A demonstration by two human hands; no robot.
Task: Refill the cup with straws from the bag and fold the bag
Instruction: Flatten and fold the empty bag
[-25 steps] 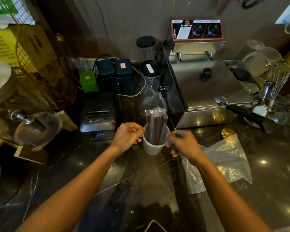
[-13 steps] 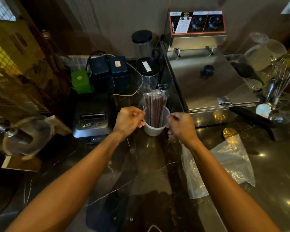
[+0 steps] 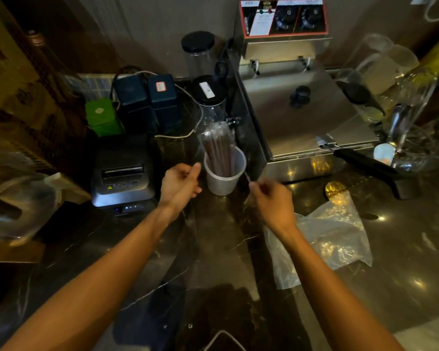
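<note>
Loosely curled hands (image 3: pixel 180 184) flanking cup (image 3: pixel 223 177)

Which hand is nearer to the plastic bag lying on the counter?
The right. The right hand is just up-left of the plastic bag, its wrist by the bag's edge. The left hand is on the far side of the cup.

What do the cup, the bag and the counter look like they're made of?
Cup: translucent white plastic, matte; the straws show faintly through its wall. Bag: thin clear plastic film, crinkled and glinting. Counter: dark polished stone, probably marble, with pale veins and lamp reflections.
</note>
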